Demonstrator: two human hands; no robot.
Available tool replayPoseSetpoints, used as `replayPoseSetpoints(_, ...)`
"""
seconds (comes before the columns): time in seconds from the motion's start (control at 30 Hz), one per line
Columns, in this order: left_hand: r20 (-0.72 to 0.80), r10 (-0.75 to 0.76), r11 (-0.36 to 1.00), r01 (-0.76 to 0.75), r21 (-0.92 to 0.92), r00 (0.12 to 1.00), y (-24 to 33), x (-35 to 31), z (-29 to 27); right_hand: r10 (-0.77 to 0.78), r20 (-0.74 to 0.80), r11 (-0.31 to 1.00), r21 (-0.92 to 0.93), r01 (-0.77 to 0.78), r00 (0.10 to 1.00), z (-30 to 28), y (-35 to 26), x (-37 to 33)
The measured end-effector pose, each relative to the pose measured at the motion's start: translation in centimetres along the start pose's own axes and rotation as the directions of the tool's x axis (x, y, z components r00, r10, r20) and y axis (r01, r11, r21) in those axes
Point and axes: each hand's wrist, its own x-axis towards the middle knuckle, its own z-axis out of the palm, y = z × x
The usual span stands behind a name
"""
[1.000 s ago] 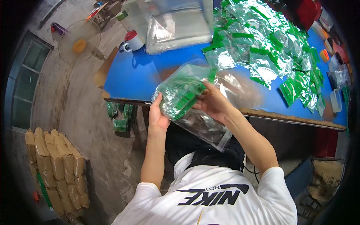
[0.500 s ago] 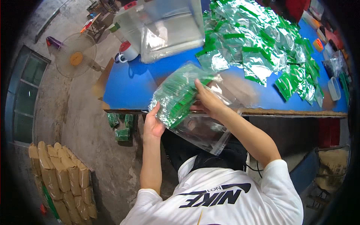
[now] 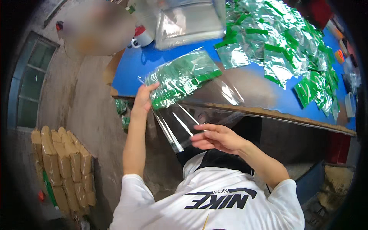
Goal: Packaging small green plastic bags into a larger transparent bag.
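Clear plastic bag (image 3: pixel 168 132), green-edged packets (image 3: pixel 184 78) inside; left hand (image 3: pixel 142 100): fingers clamp the bag; right hand (image 3: pixel 222 138): fingers stand slightly apart near bag's loose end; white T-shirt (image 3: pixel 230 217), black lettering (image 3: pixel 216 201).

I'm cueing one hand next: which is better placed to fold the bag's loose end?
Likely the right hand: it is open near the clear bag's loose end, while the left hand holds the green packets.
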Motion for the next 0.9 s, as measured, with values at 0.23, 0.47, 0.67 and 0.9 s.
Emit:
replayPoseSetpoints(0.23, 0.190, 0.484, 0.308, -0.370, 0.877, 0.854, 4.0, 0.1, 0.6, 0.005, -0.084, 0.876, -0.481, -0.045, 0.996, -1.0, -3.4, -4.4)
replayPoseSetpoints(0.47, 0.576, 0.203, -0.152, -0.555, 0.818, 0.792, 2.6, 1.2, 8.1, -0.106, 0.045, 0.525, -0.846, 0.094, 0.993, 0.6, -6.6, -4.2)
replayPoseSetpoints(0.67, 0.579, 0.293, -0.274, -0.513, 0.813, 0.761, -2.2, 0.7, 9.7, -0.659, 0.238, -0.331, -0.944, 0.008, 0.713, -4.3, -15.6, -2.0)
replayPoseSetpoints(0.9, 0.442, 0.317, -0.211, -0.392, 0.895, 0.839, -2.1, -2.8, 7.2, -0.970, -0.099, -0.106, -0.647, -0.755, 0.221, -17.4, -27.4, -2.3)
